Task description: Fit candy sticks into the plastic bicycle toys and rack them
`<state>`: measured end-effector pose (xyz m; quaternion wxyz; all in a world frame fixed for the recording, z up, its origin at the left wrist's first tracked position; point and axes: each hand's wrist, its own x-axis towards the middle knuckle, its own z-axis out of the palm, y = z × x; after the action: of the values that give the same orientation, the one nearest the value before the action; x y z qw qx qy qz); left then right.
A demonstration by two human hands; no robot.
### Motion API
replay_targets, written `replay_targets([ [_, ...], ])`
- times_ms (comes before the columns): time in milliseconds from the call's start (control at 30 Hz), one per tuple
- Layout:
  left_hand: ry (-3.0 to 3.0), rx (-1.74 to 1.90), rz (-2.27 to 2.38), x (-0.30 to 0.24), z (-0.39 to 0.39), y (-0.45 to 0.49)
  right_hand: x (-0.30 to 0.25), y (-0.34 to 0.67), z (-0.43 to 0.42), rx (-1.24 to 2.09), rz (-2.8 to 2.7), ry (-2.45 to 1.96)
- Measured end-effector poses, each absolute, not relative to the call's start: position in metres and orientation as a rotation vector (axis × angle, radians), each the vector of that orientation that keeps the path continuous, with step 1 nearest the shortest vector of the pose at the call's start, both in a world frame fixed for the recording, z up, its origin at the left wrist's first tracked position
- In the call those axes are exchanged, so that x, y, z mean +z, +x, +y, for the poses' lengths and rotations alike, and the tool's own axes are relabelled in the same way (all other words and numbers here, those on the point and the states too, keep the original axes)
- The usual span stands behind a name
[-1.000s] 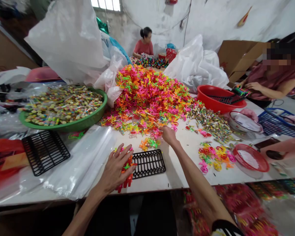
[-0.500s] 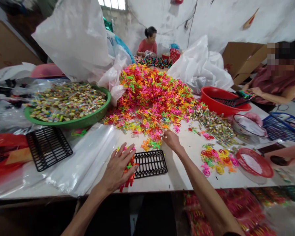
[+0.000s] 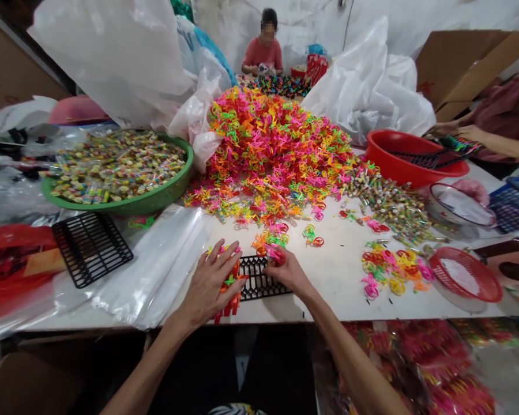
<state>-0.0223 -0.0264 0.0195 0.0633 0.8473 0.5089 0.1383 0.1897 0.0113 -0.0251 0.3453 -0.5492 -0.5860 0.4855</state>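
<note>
Black rack (image 3: pixel 255 278) lies flat on the white table (image 3: pixel 328 276), close to the near edge and about midway along it. From where I stand, its left end is hidden beneath a row of red and orange toys (image 3: pixel 230 304), with a bit of green among them. The person's left hand (image 3: pixel 211 280) is laid over that row, palm down, fingers spread apart, clasping nothing.

The right hand (image 3: pixel 288 270) is over the right end of the rack, thumb and fingertips drawn together on a small pink toy (image 3: pixel 277 254). Just past the rack, toward the far edge, sits a little cluster of loose toys (image 3: pixel 262 239), and behind that rises the big heap of bright plastic toys (image 3: pixel 272 150).

Over by the left edge, a second rack (image 3: pixel 92 249) rests tilted beside the clear plastic bags (image 3: pixel 155 259), with a green basin (image 3: pixel 155 202) of small wrapped pieces behind it. Along the right side are a scatter of little tubes (image 3: pixel 389 202), a smaller pile of toys (image 3: pixel 393 268), a red basket (image 3: pixel 489 288) near the near edge, and a red basin (image 3: pixel 384 158) farther back. One co-worker (image 3: pixel 262 56) sits beyond the far edge, another (image 3: pixel 504 118) at the right.
</note>
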Motion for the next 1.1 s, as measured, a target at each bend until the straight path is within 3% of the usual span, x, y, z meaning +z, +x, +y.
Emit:
replay_targets([
  [233, 2.575, 0.388, 1.509, 0.020, -0.027, -0.023, -0.030, 0.160, -0.015, 1.424, -1.432, -1.384],
  [467, 2.554, 0.361, 1.476, 0.025, -0.027, -0.021, -0.029, 0.147, -0.047, 0.849, -1.602, -1.528],
  [1100, 2.550, 0.371, 1.494, 0.026, -0.027, -0.022, -0.037, 0.150, 0.010, 0.926, -1.705, -1.500],
])
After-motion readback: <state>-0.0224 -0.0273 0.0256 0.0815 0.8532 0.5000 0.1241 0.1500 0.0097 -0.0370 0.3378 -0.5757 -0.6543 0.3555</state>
